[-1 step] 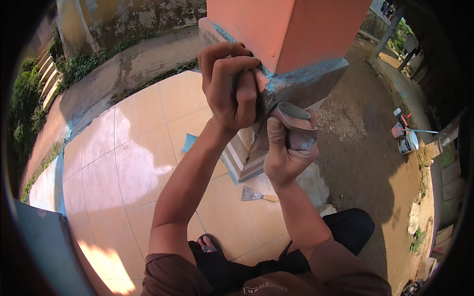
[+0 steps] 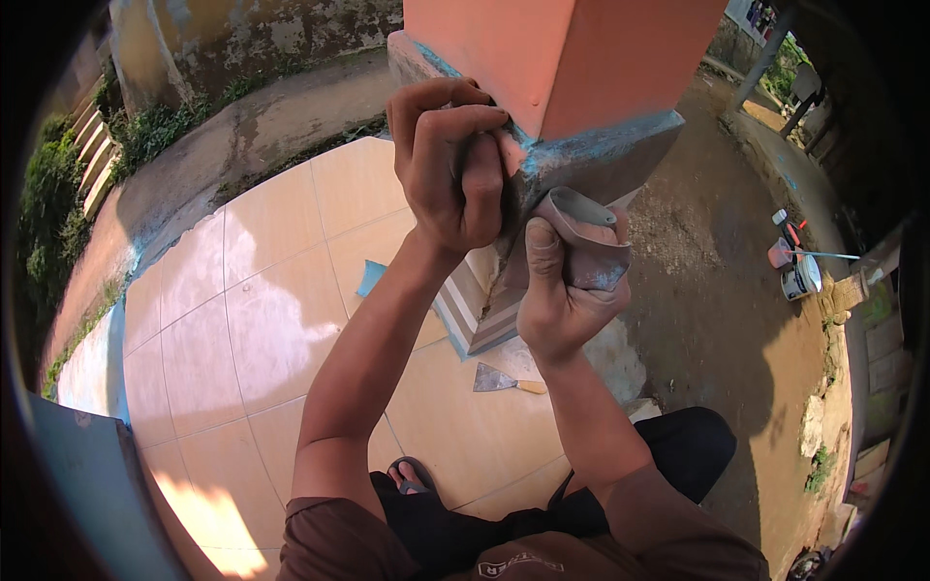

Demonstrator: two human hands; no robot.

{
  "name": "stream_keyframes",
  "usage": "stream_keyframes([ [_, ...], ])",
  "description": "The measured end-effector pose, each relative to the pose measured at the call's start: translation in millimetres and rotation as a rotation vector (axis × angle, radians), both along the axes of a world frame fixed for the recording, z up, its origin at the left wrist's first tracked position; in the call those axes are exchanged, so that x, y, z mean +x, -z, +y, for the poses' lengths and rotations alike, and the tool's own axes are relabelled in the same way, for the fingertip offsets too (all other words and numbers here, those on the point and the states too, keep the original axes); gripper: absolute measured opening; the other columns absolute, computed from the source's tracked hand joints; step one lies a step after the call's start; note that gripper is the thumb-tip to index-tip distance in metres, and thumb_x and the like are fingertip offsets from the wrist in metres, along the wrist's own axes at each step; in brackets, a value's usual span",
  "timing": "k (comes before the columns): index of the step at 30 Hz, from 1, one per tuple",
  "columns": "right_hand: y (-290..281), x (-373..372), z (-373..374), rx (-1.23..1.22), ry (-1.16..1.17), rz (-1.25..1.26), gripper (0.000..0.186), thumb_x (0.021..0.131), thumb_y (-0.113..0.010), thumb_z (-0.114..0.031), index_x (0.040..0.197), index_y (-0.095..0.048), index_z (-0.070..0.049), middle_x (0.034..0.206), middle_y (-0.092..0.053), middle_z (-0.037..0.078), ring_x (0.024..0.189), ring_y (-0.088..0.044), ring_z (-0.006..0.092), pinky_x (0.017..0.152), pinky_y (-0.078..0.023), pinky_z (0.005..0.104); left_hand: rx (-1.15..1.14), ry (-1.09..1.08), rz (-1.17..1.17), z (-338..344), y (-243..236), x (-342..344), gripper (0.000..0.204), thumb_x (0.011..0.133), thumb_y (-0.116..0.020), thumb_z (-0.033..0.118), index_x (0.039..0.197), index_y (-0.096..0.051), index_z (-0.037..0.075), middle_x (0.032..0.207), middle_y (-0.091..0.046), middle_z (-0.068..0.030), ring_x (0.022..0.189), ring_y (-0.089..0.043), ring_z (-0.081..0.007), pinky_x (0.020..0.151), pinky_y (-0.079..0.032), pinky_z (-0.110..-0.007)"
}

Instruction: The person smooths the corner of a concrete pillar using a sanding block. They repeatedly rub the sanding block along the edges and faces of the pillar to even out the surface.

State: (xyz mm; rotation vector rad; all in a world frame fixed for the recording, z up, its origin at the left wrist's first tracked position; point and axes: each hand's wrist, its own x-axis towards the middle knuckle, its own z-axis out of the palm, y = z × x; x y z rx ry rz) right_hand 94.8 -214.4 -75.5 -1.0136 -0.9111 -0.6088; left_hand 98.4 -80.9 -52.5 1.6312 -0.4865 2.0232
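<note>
A salmon-painted pillar [image 2: 489,58] stands on a wider base [image 2: 605,160] whose top edge is smeared with blue paint. My left hand [image 2: 450,165] grips the base's left upper edge near the corner, its fingers bent over the top. In my right hand [image 2: 567,300] is a folded, curled piece of grey sandpaper [image 2: 596,257] with pale blue stains. The thumb presses on its near side while the other fingers are partly hidden behind it. The sandpaper lies against the base's right face, just beside the corner.
A putty knife [image 2: 509,380] with a wooden handle lies on the tiled floor [image 2: 291,290] below the corner. Near the pillar's left foot is a blue scrap [image 2: 370,278]. A paint bucket [image 2: 801,279] and tools stand on the bare ground at right. A low blue wall [image 2: 87,474] borders the left.
My right hand and the sandpaper have shifted slightly to the right along the base's face. My left hand keeps its hold on the edge.
</note>
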Motion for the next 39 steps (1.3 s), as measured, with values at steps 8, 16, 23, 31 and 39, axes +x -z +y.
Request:
stream_keyframes([
  [8,11,-9,-4,-0.084,0.042,0.044,0.031,0.089,-0.071,-0.003,0.115,-0.058,0.009,0.099,-0.071,0.012,0.090,-0.067,0.0127,0.082,-0.051,0.0242,-0.019,0.002,-0.008,1,2,4,0.020,0.077,-0.051,0.003,0.093,-0.063,-0.001,0.097,-0.059,-0.0197,0.092,-0.055,-0.0277,0.082,-0.044,-0.038],
  [16,4,-3,8,0.011,0.069,0.070,0.031,0.092,-0.069,-0.004,0.116,-0.056,0.009,0.105,-0.070,0.011,0.095,-0.065,0.0116,0.086,-0.049,0.0243,0.006,-0.023,-0.005,0,1,3,0.020,0.076,-0.050,0.003,0.092,-0.062,-0.001,0.097,-0.058,-0.0200,0.090,-0.055,-0.0276,0.080,-0.045,-0.038],
  [23,-11,-3,8,0.085,-0.049,0.206,0.028,0.090,-0.072,-0.006,0.112,-0.061,0.006,0.100,-0.069,0.007,0.090,-0.064,0.0106,0.083,-0.049,0.0245,0.016,-0.023,-0.021,4,1,3,0.020,0.076,-0.050,0.003,0.091,-0.062,-0.001,0.097,-0.058,-0.0189,0.090,-0.054,-0.0279,0.081,-0.045,-0.036],
  [31,5,10,1,-0.002,0.055,-0.011,0.016,0.085,-0.076,-0.005,0.098,-0.071,0.001,0.100,-0.065,0.007,0.087,-0.063,0.0147,0.077,-0.048,0.0262,0.017,-0.006,-0.028,3,2,3,0.022,0.074,-0.050,0.003,0.092,-0.063,-0.001,0.097,-0.059,-0.0198,0.092,-0.054,-0.0279,0.081,-0.045,-0.037],
  [39,25,22,-11,-0.148,0.085,-0.159,0.017,0.082,-0.079,-0.007,0.097,-0.073,-0.008,0.095,-0.060,0.005,0.083,-0.059,0.0158,0.074,-0.047,0.0268,0.062,-0.038,-0.047,7,1,5,0.022,0.075,-0.050,0.004,0.092,-0.063,-0.001,0.097,-0.059,-0.0177,0.093,-0.054,-0.0264,0.082,-0.045,-0.037],
])
